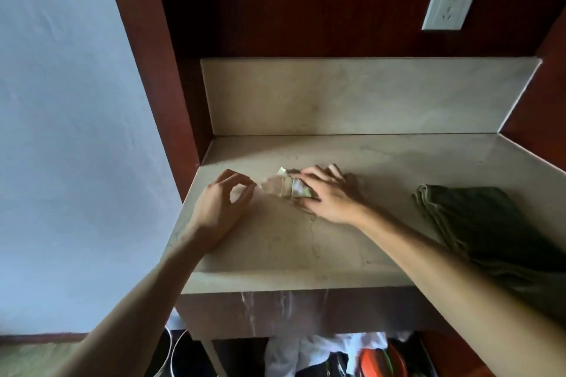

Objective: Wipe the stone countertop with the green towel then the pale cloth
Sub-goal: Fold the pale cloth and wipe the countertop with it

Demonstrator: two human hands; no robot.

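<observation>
Pale cloth (283, 187) mid-bench (275, 243) in a wood-panelled alcove (306, 9).
Right hand (329, 196) presses it with flat fingers; left hand (220, 205) curls at its edge, grip unclear; green towel (477, 217) lies folded at right.

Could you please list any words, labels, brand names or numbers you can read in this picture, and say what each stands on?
No text can be read anywhere in this view.
Wall socket: only slots, no print visible.
Pale cloth: greenish patches, too blurred to say whether they are print.
Green towel: plain, no label showing.
</observation>
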